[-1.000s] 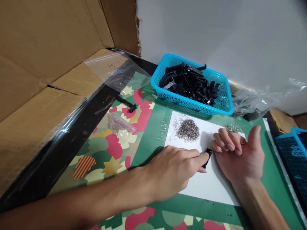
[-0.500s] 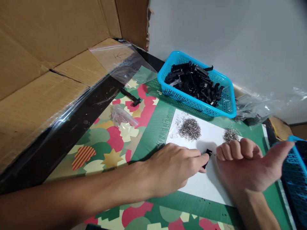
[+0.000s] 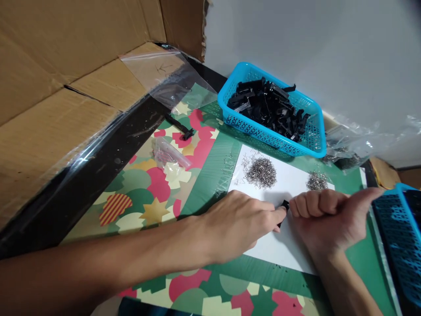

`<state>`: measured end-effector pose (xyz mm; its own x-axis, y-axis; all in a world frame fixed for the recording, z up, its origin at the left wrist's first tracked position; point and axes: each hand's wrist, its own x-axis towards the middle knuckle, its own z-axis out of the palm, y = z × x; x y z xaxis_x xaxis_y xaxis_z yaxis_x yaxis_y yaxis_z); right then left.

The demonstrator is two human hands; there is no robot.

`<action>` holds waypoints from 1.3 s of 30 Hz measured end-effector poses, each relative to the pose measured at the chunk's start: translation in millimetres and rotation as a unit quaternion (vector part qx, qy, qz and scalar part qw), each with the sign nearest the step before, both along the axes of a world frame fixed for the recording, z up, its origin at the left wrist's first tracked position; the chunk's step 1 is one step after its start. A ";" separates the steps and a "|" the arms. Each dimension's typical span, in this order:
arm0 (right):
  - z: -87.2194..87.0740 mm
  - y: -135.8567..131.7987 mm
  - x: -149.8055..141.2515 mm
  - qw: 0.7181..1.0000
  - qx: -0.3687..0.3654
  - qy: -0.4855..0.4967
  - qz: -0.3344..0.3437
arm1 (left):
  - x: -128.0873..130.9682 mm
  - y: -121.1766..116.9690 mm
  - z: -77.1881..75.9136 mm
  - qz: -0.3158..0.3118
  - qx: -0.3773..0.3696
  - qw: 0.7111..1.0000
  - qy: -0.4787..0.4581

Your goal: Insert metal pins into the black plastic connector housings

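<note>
My left hand reaches in over a white sheet of paper and pinches a small black plastic part, mostly covered by the fingers. Close against the part's right end is my right hand, its fingers curled into a fist with the thumb sticking out to the right. No object shows in that fist. On the paper beyond the hands lies a heap of tiny bent metal pieces, with a smaller metal heap to its right.
A blue basket full of black plastic parts stands at the back, and another blue basket at the right edge. One long black part and a small clear bag lie on the left. Cardboard walls the left side.
My right hand has moved left, closing the gap to the black plastic part. My left hand keeps its pinch on it. The view has shifted slightly.
</note>
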<state>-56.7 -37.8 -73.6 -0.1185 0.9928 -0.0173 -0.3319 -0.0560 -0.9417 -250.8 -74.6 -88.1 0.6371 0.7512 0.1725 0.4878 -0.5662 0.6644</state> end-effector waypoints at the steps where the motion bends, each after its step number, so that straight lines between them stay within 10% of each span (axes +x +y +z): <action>1: -0.6 1.4 -0.6 1.000 -0.006 0.002 0.004 | -0.2 0.7 0.5 0.002 -0.009 1.000 -0.001; 14: -6.0 6.7 -2.2 0.999 -0.029 0.013 -0.018 | -0.7 3.5 -0.6 0.004 -0.024 1.000 -0.016; 20: 7.9 8.9 18.8 0.996 0.019 -0.083 -0.002 | -4.1 5.0 9.9 0.139 -0.031 0.981 -0.130; 28: 9.7 13.2 48.6 0.903 0.035 -0.357 0.236 | -7.1 6.8 12.8 0.183 -0.111 0.959 -0.187; 39: -0.9 11.3 29.5 0.894 0.137 -0.382 0.191 | -11.1 9.1 8.8 0.210 -0.173 0.945 -0.183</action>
